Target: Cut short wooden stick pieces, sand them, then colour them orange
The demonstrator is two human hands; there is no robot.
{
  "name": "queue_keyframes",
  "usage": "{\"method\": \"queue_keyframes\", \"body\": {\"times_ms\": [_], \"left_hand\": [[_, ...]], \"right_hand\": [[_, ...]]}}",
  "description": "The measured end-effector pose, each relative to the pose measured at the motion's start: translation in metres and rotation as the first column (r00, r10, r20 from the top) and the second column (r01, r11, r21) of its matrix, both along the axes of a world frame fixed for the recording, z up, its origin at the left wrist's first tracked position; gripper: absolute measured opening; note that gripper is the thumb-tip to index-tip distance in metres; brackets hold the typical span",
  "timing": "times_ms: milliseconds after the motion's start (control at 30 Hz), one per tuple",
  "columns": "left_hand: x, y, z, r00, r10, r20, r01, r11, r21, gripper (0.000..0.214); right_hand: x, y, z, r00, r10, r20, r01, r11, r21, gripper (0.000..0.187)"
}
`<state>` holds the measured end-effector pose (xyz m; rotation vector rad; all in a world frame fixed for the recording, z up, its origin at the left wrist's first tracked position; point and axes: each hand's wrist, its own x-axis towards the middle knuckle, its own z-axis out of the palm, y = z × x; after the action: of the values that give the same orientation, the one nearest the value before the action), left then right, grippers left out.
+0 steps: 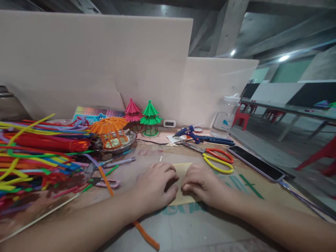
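Note:
My left hand [160,185] rests at the left edge of a small yellowish sheet [183,171] on the tabletop. Its fingers curl downward, with a visible gap between thumb and fingers and nothing seen there. Facing it across the sheet, my right hand [202,183] is closed, fingers folded against the thumb; what they hold, if anything, is hidden. An orange pipe cleaner [147,236] runs under my left forearm. Scissors [219,162] with red and yellow handles lie beyond my right hand.
Piled pipe cleaners [39,164] cover the left side. Behind stand an orange pavilion model [110,131] in a metal bowl [133,138], a pink one [132,112] and a green one [150,119]. A glue gun [187,133], phone [256,162] and bottle [224,119] are to the right.

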<state>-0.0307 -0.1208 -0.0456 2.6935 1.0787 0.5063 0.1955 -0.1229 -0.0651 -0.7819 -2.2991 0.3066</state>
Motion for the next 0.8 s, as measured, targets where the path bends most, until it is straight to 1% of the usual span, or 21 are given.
{"method": "queue_keyframes", "body": {"times_ms": [67,133,167,200,267,300,367,433,500,567,633,700,733,800], "left_hand": [[-0.0001,-0.0002,0.0003,1.0,-0.003,0.005,0.003,1.0,0.004,0.017],[0.0,-0.0004,0.0008,1.0,-0.001,0.014,0.001,1.0,0.006,0.018],[0.0001,-0.0004,0.0009,1.0,-0.001,0.017,0.0,1.0,0.006,0.018],[0.0002,-0.0003,0.0009,1.0,-0.002,0.019,0.002,1.0,0.005,0.018],[0.0003,0.0002,0.0004,1.0,-0.01,0.017,0.01,1.0,0.004,0.017],[0.0002,0.0004,-0.0001,1.0,-0.013,0.014,0.012,1.0,0.006,0.015],[-0.0003,0.0008,-0.0012,1.0,-0.011,0.009,0.01,1.0,0.01,0.015],[-0.0008,0.0006,-0.0019,1.0,0.001,0.012,-0.001,1.0,0.008,0.018],[-0.0009,-0.0001,-0.0017,1.0,0.005,0.013,-0.005,1.0,-0.001,0.02],[-0.0005,-0.0008,-0.0011,1.0,-0.002,0.006,0.002,1.0,-0.007,0.018],[0.0003,-0.0011,-0.0004,1.0,-0.005,-0.001,0.005,1.0,-0.003,0.015],[0.0008,-0.0009,0.0,1.0,-0.004,0.0,0.004,1.0,0.003,0.016],[0.0009,-0.0007,0.0001,1.0,-0.005,0.003,0.005,1.0,0.005,0.017],[0.0007,-0.0004,0.0004,1.0,-0.006,0.003,0.006,1.0,0.004,0.018]], "right_hand": [[-0.001,-0.0007,-0.0002,0.999,0.045,-0.004,-0.045,0.996,0.073,0.021],[-0.0015,-0.0018,0.0005,1.0,0.017,0.008,-0.018,0.991,0.131,0.021],[-0.0018,-0.0027,0.0013,1.0,-0.007,0.013,0.005,0.993,0.114,0.021],[-0.0022,-0.0037,0.0022,1.0,-0.019,0.019,0.018,0.997,0.07,0.021],[-0.003,-0.0052,0.0038,1.0,0.015,0.017,-0.014,1.0,-0.021,0.019],[-0.0031,-0.0052,0.0043,0.999,0.042,0.009,-0.042,0.998,-0.038,0.018],[-0.0019,-0.0039,0.0041,0.999,0.048,0.003,-0.048,0.999,-0.005,0.019],[0.0004,-0.0021,0.0032,1.0,-0.01,0.009,0.01,0.999,0.036,0.022],[0.0017,-0.0016,0.0024,0.999,-0.045,0.019,0.045,0.999,0.013,0.024],[0.0007,-0.0022,0.0021,1.0,-0.011,0.008,0.011,1.0,-0.001,0.023],[-0.0017,-0.0028,0.0022,1.0,0.025,-0.007,-0.024,0.999,0.045,0.022],[-0.0036,-0.0035,0.0024,1.0,0.009,0.003,-0.009,0.996,0.094,0.022],[-0.004,-0.004,0.0026,1.0,-0.013,0.007,0.013,0.996,0.089,0.022],[-0.0042,-0.0053,0.0026,0.999,-0.035,0.009,0.035,0.999,0.028,0.021]]}}
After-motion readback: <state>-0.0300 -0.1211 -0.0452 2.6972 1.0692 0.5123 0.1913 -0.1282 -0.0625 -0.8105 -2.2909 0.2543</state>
